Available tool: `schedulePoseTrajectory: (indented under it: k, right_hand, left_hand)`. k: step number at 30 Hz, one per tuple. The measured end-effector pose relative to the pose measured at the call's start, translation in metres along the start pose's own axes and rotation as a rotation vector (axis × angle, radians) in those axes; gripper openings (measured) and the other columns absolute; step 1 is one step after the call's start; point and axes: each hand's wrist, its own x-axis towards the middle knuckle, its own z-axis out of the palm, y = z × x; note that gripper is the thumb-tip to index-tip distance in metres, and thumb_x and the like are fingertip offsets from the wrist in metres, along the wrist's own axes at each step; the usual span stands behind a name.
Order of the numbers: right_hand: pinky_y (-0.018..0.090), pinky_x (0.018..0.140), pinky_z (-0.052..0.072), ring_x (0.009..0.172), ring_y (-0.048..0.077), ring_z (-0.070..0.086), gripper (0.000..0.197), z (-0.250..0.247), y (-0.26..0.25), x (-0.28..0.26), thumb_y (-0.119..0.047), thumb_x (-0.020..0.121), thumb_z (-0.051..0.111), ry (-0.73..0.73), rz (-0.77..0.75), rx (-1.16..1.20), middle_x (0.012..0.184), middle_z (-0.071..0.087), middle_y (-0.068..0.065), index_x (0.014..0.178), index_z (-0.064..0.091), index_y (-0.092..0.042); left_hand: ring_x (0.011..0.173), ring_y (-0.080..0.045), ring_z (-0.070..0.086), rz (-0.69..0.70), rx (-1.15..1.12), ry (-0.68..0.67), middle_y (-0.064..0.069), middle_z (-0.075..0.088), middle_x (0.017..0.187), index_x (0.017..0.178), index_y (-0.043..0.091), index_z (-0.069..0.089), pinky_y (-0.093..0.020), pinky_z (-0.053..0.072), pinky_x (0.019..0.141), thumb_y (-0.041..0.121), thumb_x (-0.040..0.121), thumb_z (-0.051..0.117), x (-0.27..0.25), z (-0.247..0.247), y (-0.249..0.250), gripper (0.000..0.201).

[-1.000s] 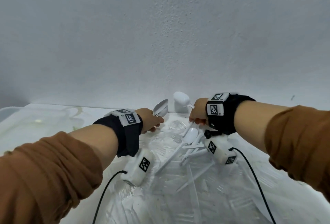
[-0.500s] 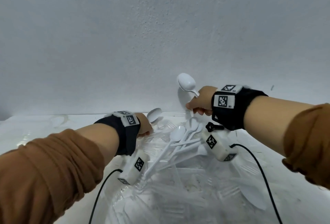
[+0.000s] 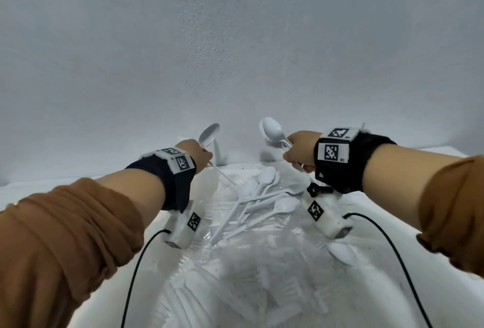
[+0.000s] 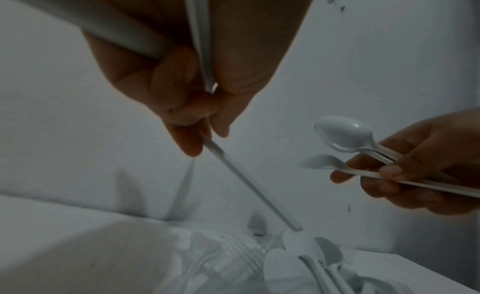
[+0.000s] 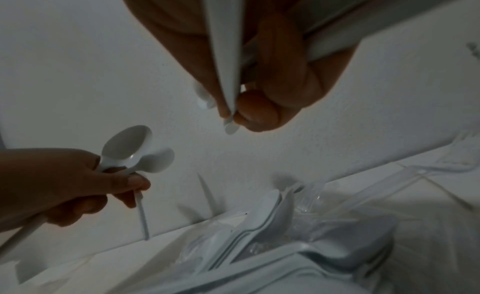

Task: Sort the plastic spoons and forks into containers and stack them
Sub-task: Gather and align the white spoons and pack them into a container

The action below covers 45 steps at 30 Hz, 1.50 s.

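Note:
My left hand (image 3: 200, 156) grips white plastic spoons (image 3: 208, 134) by their handles, bowls up toward the wall; the right wrist view shows two bowls (image 5: 135, 148) in it. My right hand (image 3: 298, 152) holds a bunch of white spoons (image 3: 272, 132) too, bowls pointing up and left; in the left wrist view two bowls (image 4: 342, 135) show above its fingers. Both hands hover above a pile of loose white spoons (image 3: 264, 191) lying on clear plastic forks (image 3: 235, 288) on the table.
A grey-white wall (image 3: 235, 52) rises right behind the pile. A loose spoon (image 3: 343, 253) lies at the right of the heap. Black cables (image 3: 136, 262) run from the wrist cameras toward me. A clear container edge (image 5: 285, 257) shows below the right hand.
Both hands rose from the pile. The left hand lifted its spoons up, bowls now high by the wall; the right hand came up and stays raised with its spoons.

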Motion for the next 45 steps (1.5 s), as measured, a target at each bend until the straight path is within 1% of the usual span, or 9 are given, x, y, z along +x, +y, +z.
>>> schedulePoseTrajectory:
  k: [8, 13, 16, 18, 21, 26, 34, 40, 45]
  right_hand:
    - [0.015, 0.037, 0.028, 0.037, 0.013, 0.04, 0.024, -0.003, 0.018, -0.047, -0.01, 0.093, 0.033, 0.014, 0.116, 0.247, 0.059, 0.044, 0.001, 0.088, 0.056, -0.012]
    - [0.018, 0.04, 0.026, 0.044, 0.013, 0.034, 0.019, -0.003, 0.043, -0.075, -0.017, 0.093, 0.039, 0.015, 0.114, 0.226, 0.06, 0.044, 0.0, 0.09, 0.057, -0.013]
    - [0.018, 0.041, 0.032, 0.048, 0.013, 0.038, 0.015, -0.006, 0.056, -0.088, -0.027, 0.091, 0.054, 0.08, 0.062, -0.012, 0.062, 0.046, -0.003, 0.094, 0.062, -0.015]
    - [0.019, 0.046, 0.036, 0.052, 0.013, 0.045, 0.017, -0.004, 0.066, -0.09, -0.034, 0.085, 0.062, 0.123, 0.041, -0.135, 0.06, 0.047, -0.005, 0.084, 0.061, -0.018]
    - [0.026, 0.065, 0.042, 0.07, 0.023, 0.058, 0.019, 0.002, 0.079, -0.086, -0.036, 0.078, 0.063, 0.121, 0.067, -0.224, 0.066, 0.055, -0.003, 0.072, 0.061, -0.019]
    - [0.018, 0.065, 0.042, 0.066, 0.008, 0.053, 0.021, 0.011, 0.081, -0.082, -0.016, 0.085, 0.059, -0.028, -0.039, -0.181, 0.077, 0.059, -0.006, 0.1, 0.072, -0.023]
    - [0.005, 0.043, 0.036, 0.059, 0.008, 0.049, 0.041, 0.029, 0.085, -0.05, -0.004, 0.089, 0.043, -0.265, -0.154, -0.385, 0.092, 0.062, -0.002, 0.113, 0.067, -0.026]
    - [0.007, 0.035, 0.036, 0.045, 0.005, 0.048, 0.032, 0.037, 0.088, -0.03, -0.009, 0.09, 0.048, -0.357, -0.156, -0.388, 0.073, 0.056, -0.004, 0.112, 0.068, -0.02]
    - [0.017, 0.051, 0.042, 0.044, 0.004, 0.049, 0.027, 0.038, 0.089, -0.026, -0.009, 0.091, 0.047, -0.358, -0.18, -0.393, 0.067, 0.055, -0.008, 0.107, 0.069, -0.015]
  left_hand:
    - [0.054, -0.017, 0.044, 0.246, -0.125, 0.023, 0.001, 0.049, 0.068, 0.088, 0.017, 0.048, -0.026, 0.035, 0.053, 0.017, 0.089, 0.044, -0.043, 0.004, 0.016, 0.004]
    - [0.06, -0.021, 0.045, 0.264, -0.196, -0.063, -0.002, 0.044, 0.069, 0.136, 0.02, 0.031, -0.028, 0.036, 0.053, 0.022, 0.094, 0.043, -0.067, 0.023, 0.031, 0.043]
    - [0.058, -0.022, 0.041, 0.294, -0.143, -0.129, -0.006, 0.046, 0.066, 0.09, 0.012, 0.054, -0.027, 0.032, 0.054, 0.019, 0.092, 0.038, -0.079, 0.028, 0.039, 0.017]
    - [0.054, -0.019, 0.042, 0.293, -0.157, -0.144, -0.003, 0.051, 0.061, 0.068, 0.016, 0.049, -0.026, 0.032, 0.054, 0.014, 0.093, 0.037, -0.09, 0.026, 0.044, 0.028]
    - [0.06, -0.017, 0.047, 0.263, -0.237, -0.151, -0.003, 0.055, 0.068, 0.078, 0.015, 0.056, -0.024, 0.036, 0.059, 0.015, 0.096, 0.035, -0.094, 0.028, 0.052, 0.028]
    - [0.053, -0.019, 0.046, 0.212, -0.427, -0.177, -0.003, 0.052, 0.058, 0.11, 0.002, 0.06, -0.028, 0.041, 0.061, 0.018, 0.097, 0.035, -0.1, 0.038, 0.054, 0.033]
    - [0.06, -0.023, 0.047, 0.231, -0.412, -0.123, -0.016, 0.068, 0.09, 0.098, 0.006, 0.068, -0.031, 0.038, 0.068, 0.027, 0.098, 0.038, -0.097, 0.051, 0.049, 0.037]
    - [0.049, -0.011, 0.044, 0.179, -0.232, -0.066, 0.007, 0.05, 0.053, 0.071, 0.014, 0.061, -0.023, 0.035, 0.055, 0.03, 0.1, 0.036, -0.098, 0.049, 0.046, 0.042]
    - [0.054, -0.015, 0.045, 0.186, -0.146, -0.038, 0.002, 0.048, 0.058, 0.065, 0.018, 0.053, -0.023, 0.033, 0.057, 0.033, 0.099, 0.038, -0.102, 0.048, 0.046, 0.04]
